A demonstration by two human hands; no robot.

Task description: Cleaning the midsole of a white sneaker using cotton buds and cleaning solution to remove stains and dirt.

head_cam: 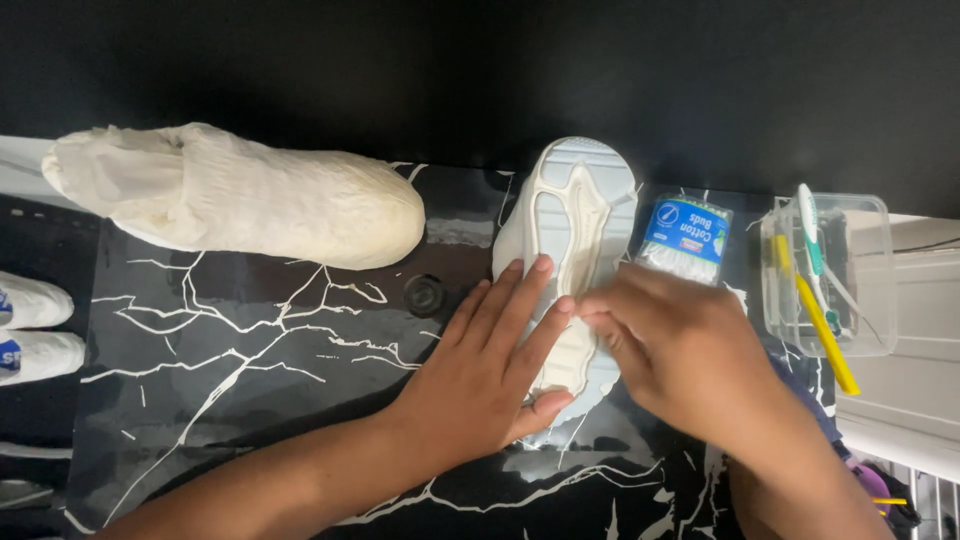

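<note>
Nearest the camera, two bare forearms are seen reaching up over the desk [250, 370], a black surface veined with white. The left hand [485, 375] is laid flat and open, fingers spread, on the upturned sole of a white shoe [570, 250], with the thumb tucked against the heel end. The right hand [680, 350] is bent over the same sole from the right, its fingertips pinched together at the sole's middle, just touching the left hand's forefinger; whether anything is gripped between them cannot be told. The shoe is lain sole-up, toe pointing away, at the desk's middle. A small dark round cap [424, 295] is seen just left of it. A packet of cotton buds [686, 236] is set just beside the shoe on the right, and further right a clear box [870, 290] holding toothbrushes [815, 300]. Further off to the left, a second shoe wrapped in white paper [240, 195] is laid on its side.
</note>
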